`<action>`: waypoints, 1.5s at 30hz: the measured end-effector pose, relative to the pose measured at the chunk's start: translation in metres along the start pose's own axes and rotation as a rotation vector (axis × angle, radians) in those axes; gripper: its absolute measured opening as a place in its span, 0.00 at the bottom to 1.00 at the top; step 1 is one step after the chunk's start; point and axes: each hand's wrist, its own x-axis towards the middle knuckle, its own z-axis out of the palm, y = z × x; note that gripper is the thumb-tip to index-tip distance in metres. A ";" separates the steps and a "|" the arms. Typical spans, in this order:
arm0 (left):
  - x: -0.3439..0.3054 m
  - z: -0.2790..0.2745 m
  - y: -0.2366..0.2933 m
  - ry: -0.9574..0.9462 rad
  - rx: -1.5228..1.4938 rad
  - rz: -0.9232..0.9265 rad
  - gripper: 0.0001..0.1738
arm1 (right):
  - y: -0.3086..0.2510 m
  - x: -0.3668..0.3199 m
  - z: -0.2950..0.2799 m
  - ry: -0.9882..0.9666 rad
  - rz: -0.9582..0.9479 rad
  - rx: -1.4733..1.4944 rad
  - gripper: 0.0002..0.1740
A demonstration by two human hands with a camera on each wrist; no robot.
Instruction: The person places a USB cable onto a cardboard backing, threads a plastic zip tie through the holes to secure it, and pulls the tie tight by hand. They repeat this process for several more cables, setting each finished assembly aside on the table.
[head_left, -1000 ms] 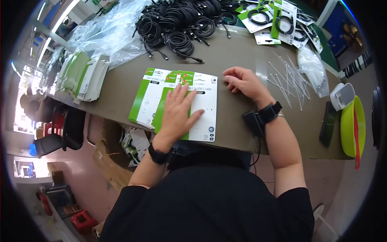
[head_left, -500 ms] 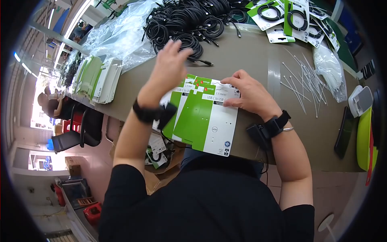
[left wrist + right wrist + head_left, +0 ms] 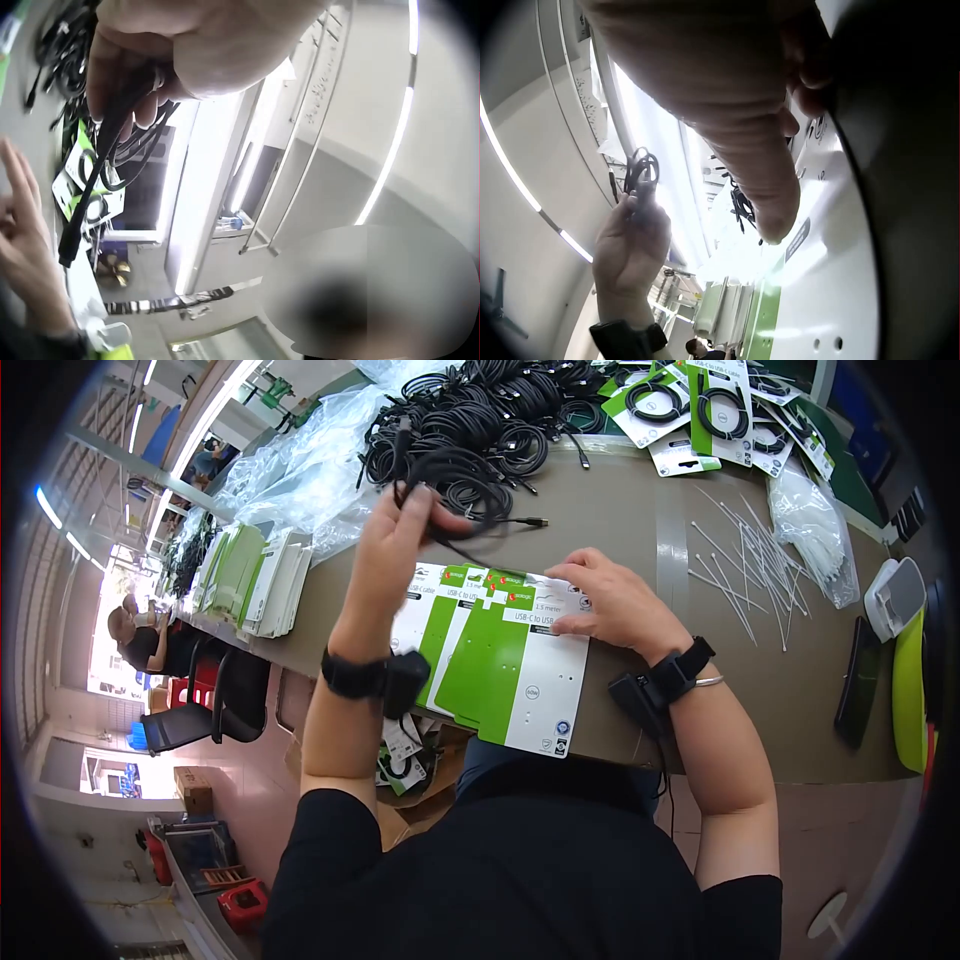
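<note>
My left hand is raised over the back of the cards and grips a coiled black cable. One connector end hangs below those fingers in the left wrist view, and another points right in the head view. Several green and white cable cards lie overlapped in a fan at the table's front edge, printed "USB-C to USB-C". My right hand rests at the upper right corner of the top card, thumb and forefinger spread apart. In the right wrist view, its thumb reaches over the white card face.
A large heap of coiled black cables lies at the back, beside clear plastic film. Cards with cables attached are piled back right. White cable ties lie scattered right. A card stack stands left; a phone lies far right.
My left hand has left the cards, reached toward the cable heap and now holds a coiled cable. My right hand has moved from the bare table onto the top card's corner.
</note>
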 end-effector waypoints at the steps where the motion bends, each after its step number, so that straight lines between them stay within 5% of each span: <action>1: -0.012 0.004 0.001 -0.098 -0.430 -0.129 0.11 | -0.001 -0.002 0.002 0.042 -0.040 0.014 0.29; 5: -0.053 0.017 0.005 -0.215 -0.873 -0.356 0.11 | -0.023 -0.006 -0.008 -0.251 -0.042 -0.160 0.31; 10: -0.083 0.025 0.006 -0.175 -0.915 -0.408 0.11 | -0.018 -0.011 -0.012 -0.396 -0.084 -0.200 0.31; 14: -0.103 0.028 0.009 -0.124 -0.881 -0.315 0.11 | -0.026 -0.026 -0.011 -0.156 -0.219 -0.216 0.24; 17: -0.115 0.036 0.010 -0.080 -0.218 0.003 0.11 | -0.062 -0.039 -0.025 0.187 0.068 0.260 0.17; 18: -0.118 0.041 0.014 -0.091 -0.245 0.001 0.11 | -0.072 -0.044 -0.026 0.186 0.088 0.238 0.17; 21: -0.127 0.048 0.025 -0.085 0.051 0.116 0.10 | -0.098 -0.054 -0.025 0.358 0.004 0.814 0.12; 26: -0.131 0.051 0.024 -0.109 0.129 0.219 0.09 | -0.106 -0.060 -0.027 0.388 -0.105 0.869 0.10; 30: -0.134 0.044 0.029 -0.303 -0.073 0.005 0.10 | -0.100 -0.057 -0.029 0.378 -0.234 0.630 0.08; 33: -0.133 0.035 0.036 -0.686 -0.501 -0.463 0.12 | -0.109 -0.062 -0.039 0.300 0.164 0.505 0.08; 37: -0.134 0.038 0.032 -0.727 -0.615 -0.507 0.14 | -0.102 -0.059 -0.036 0.262 0.299 0.698 0.09; 45: -0.136 0.044 0.025 -0.583 -0.493 -0.411 0.14 | -0.093 -0.062 -0.021 0.323 0.189 0.919 0.10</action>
